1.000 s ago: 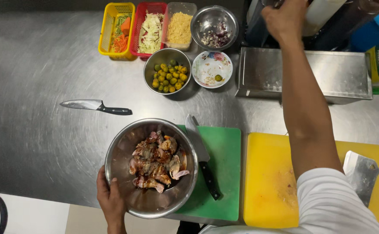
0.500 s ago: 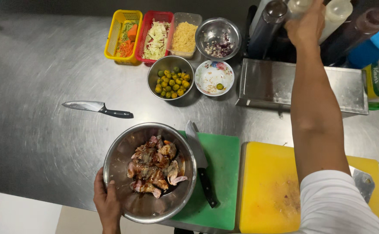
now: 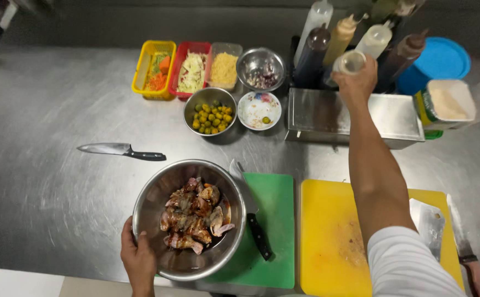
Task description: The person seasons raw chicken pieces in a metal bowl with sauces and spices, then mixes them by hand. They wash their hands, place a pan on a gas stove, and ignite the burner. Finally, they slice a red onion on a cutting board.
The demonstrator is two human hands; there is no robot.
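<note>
Reaching far forward, your right hand (image 3: 354,82) clenches a pale squeeze bottle (image 3: 350,62), now clearly gripped; your left hand (image 3: 138,258) still grasps the steel bowl (image 3: 157,198) rim.

Scratched steel counter (image 3: 42,165), dim steel backsplash (image 3: 141,22) behind.

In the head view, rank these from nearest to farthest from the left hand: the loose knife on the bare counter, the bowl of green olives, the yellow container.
From the left hand on the mixing bowl's rim:
1. Loose knife, above the hand.
2. Bowl of green olives, farther back, to the right.
3. Yellow container, back row, left end.
</note>
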